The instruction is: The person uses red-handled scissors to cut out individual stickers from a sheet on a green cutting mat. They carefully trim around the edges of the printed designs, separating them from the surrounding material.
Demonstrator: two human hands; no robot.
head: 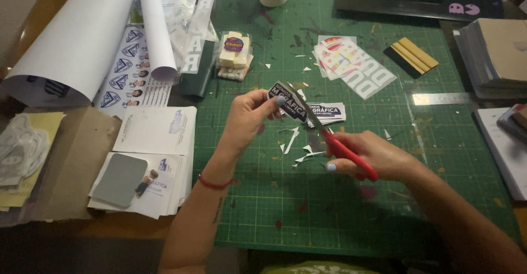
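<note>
Nearest me, at about five o'clock on the green cutting mat (351, 208), the right hand (379, 156) is curled closed through the red handles of a pair of scissors (335, 142), the blades pointing up toward eleven o'clock. Just beyond, the left hand (250, 117) pinches a dark blue printed sticker (288, 103) between thumb and fingertips, holding it raised above the mat, and the blade tips meet its right edge. Judging by that, the trimming of this sticker's border is under way; the next snip would call for turning the sticker a little in the left hand so the blades can follow the outline without nicking the print. White paper offcuts (299, 148) lie on the mat under the blades. A small stack of similar cut stickers (328, 112) rests just past the scissors at one o'clock. Farther off at two o'clock lie larger lettered stickers (357, 65) and a yellow squeegee (414, 54); at ten o'clock, white rolled sheets (82, 38) rest on the table (77, 153).
</note>
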